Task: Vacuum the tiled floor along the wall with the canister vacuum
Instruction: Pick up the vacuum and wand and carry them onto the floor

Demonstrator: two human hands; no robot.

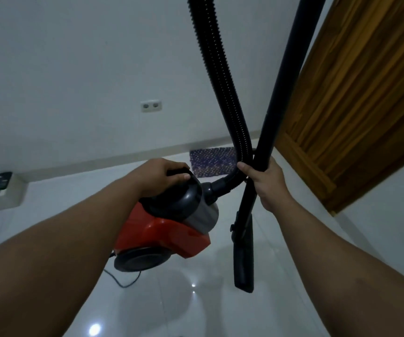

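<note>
**Ana:** Head view first: where's the machine?

**Ben:** Off the ground. The red and grey plastic canister vacuum (171, 222) hangs above the glossy white tiled floor (171, 300), centre of the scene, carried by the left hand (162, 176), which is clamped over the dark handle on top. Its thin black cord (123, 279) trails down to the tiles.

**Ana:** And the other hand?

**Ben:** The right hand (266, 183) is closed around the straight black wand (286, 93) and the ribbed black hose (220, 81) together, just right of the canister. The flat black floor nozzle (243, 259) dangles below that grip, clear of the tiles.

**Ana:** So no cleaning yet?

**Ben:** I'd say this is the carrying or positioning step. The white wall (74, 69) with its double socket (151, 106) lies far ahead; a small patterned mat (211, 161) sits at its foot, a wooden door (354, 105) to the right.

**Ana:** Next move?

**Ben:** Probably lowering the canister onto its wheels, freeing the hose from the wand, then bringing the nozzle flat near the skirting.

**Ana:** Arms?

**Ben:** Both extended forward, well apart.
</note>
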